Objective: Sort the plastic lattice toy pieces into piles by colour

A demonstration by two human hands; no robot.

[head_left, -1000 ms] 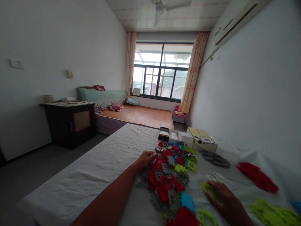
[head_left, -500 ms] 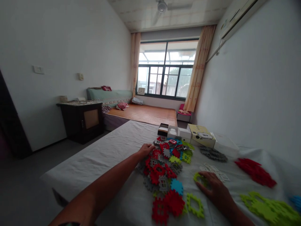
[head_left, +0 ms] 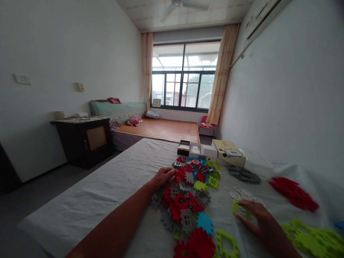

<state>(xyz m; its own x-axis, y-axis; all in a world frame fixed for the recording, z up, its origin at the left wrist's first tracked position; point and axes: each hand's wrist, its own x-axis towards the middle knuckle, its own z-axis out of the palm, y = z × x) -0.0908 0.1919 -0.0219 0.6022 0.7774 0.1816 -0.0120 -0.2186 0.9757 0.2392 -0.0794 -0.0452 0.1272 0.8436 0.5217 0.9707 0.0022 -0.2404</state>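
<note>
A mixed heap of toothed plastic interlocking tiles in red [head_left: 181, 202], grey [head_left: 187, 219], blue [head_left: 204, 223] and lime green lies on the white sheet. At the heap's left edge, my left hand [head_left: 163, 176] has its fingers pinched at a red tile [head_left: 178, 172], whose held edge is partly hidden. My right hand [head_left: 259, 216] grips a lime green tile [head_left: 236, 208] between thumb and fingers, to the right of the heap. Below that hand's fingers, a lime green frame tile [head_left: 226, 244] lies flat on the sheet. White tiles [head_left: 243, 193] lie just beyond my right hand.
Sorted piles stand on the right: grey tiles [head_left: 244, 174], red tiles [head_left: 294, 193] and lime green tiles [head_left: 313, 239]. Small open boxes [head_left: 184, 147], a yellow box [head_left: 228, 152] and a clear plastic bin [head_left: 256, 161] line the far edge. A dark cabinet [head_left: 86, 141] stands left.
My right hand has moved right with the lime green tile, toward the white tiles. My left hand has shifted slightly left and nearer along the heap's edge. The camera view has turned slightly.
</note>
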